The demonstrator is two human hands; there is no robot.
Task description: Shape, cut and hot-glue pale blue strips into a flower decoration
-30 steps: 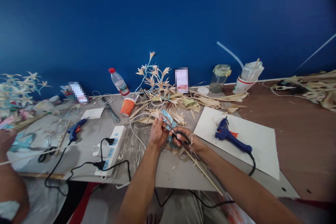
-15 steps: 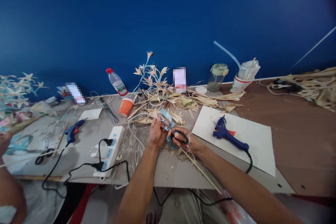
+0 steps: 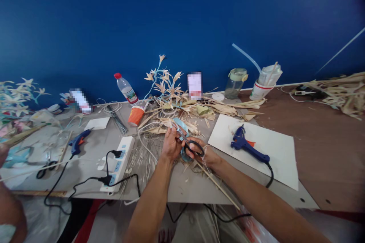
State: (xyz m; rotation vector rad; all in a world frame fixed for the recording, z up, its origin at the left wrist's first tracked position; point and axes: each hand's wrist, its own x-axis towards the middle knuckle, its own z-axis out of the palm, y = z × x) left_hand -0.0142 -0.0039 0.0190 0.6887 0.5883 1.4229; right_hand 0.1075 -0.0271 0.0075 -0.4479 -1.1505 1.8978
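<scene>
Black-handled scissors (image 3: 195,148) are held in my right hand (image 3: 203,152), with fingers through the handle loops and the blades pointing up and left. My left hand (image 3: 171,145) is closed in a pinch near the blade tips; what its fingertips grip is too small to name. Light blue tape or ribbon (image 3: 180,124) shows behind and beside the blades. Dry tan husks (image 3: 165,123) lie just beyond both hands. A thin stick (image 3: 218,186) runs from below my right hand toward the table's front edge.
A blue glue gun (image 3: 248,147) rests on white board (image 3: 282,159) at right. At left are a power strip (image 3: 122,163), another glue gun (image 3: 78,142) and a person's arm (image 3: 11,205). Behind stand husk flowers (image 3: 168,83), a bottle (image 3: 127,89) and an orange cup (image 3: 136,115).
The view has shifted very slightly. Both hands and the scissors stay in nearly the same place.
</scene>
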